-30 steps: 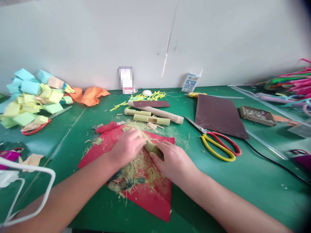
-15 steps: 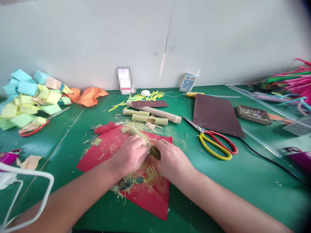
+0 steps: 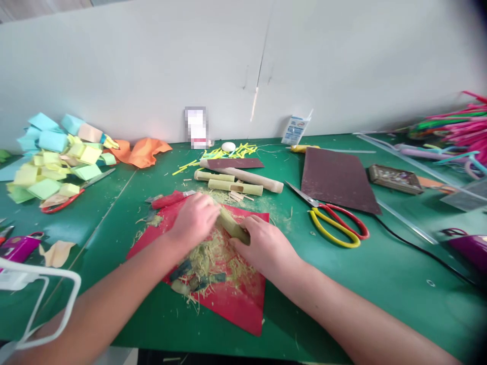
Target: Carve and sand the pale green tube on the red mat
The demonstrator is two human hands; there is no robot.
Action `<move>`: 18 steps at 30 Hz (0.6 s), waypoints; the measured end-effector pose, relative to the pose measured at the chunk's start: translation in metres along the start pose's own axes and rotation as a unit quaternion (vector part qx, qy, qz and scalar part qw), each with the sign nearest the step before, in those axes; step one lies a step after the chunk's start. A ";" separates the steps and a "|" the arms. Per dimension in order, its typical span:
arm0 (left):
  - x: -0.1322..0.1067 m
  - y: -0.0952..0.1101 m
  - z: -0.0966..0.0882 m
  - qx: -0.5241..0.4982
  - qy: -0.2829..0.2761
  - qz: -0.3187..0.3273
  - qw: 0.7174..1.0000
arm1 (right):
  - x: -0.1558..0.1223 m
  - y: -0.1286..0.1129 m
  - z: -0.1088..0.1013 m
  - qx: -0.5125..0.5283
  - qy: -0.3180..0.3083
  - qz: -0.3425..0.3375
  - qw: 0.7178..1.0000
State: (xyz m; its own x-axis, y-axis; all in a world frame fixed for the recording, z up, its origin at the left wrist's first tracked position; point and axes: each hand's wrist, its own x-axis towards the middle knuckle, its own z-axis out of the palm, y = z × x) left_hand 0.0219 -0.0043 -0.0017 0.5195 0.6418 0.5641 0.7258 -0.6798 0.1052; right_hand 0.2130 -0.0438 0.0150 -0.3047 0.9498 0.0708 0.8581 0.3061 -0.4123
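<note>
A pale green bamboo tube (image 3: pixel 230 225) lies slantwise over a red sheet (image 3: pixel 239 304). My right hand (image 3: pixel 264 246) is closed round its near end, with the thumb along the side. At the far end, my left hand (image 3: pixel 196 218) has its fingers curled over the tube; whether anything thin sits under those fingers is hidden. Fine shavings (image 3: pixel 213 253) and a few dark scraps (image 3: pixel 186 271) cover the sheet below the hands. Just beyond my left hand is a red-handled knife (image 3: pixel 167 199), partly covered by scraps.
Behind the hands lie cut bamboo pieces (image 3: pixel 236 187) and a long pale stick (image 3: pixel 262 180). Scissors (image 3: pixel 335 220) rest at right beside brown sandpaper (image 3: pixel 337 180). Folded paper blocks (image 3: pixel 53 157) are heaped at left. A white frame (image 3: pixel 72 299) juts in at lower left.
My left hand has slid away along the bamboo tube, from its middle to its far end, uncovering more of the tube. My right hand stays at the near end. The view has shifted slightly.
</note>
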 end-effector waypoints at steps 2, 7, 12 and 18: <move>-0.002 0.007 0.000 -0.006 -0.032 0.030 0.999 | 0.000 0.000 0.001 -0.001 0.002 -0.003 1.000; -0.007 -0.005 -0.008 -0.019 -0.009 0.011 1.000 | -0.002 0.002 0.002 -0.009 0.008 -0.007 1.000; -0.006 -0.030 -0.013 -0.013 0.003 -0.007 1.000 | -0.005 0.003 0.003 -0.031 0.015 -0.008 0.999; -0.003 -0.035 -0.004 -0.020 0.030 -0.023 0.999 | -0.009 -0.001 0.001 -0.067 0.031 -0.031 0.997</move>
State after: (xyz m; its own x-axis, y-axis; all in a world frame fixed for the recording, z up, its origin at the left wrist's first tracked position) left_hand -0.0073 0.0159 -0.0039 0.4571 0.6514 0.6056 0.7291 -0.6644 0.1642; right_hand 0.2143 -0.0526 0.0136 -0.3359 0.9299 0.1501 0.8872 0.3659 -0.2811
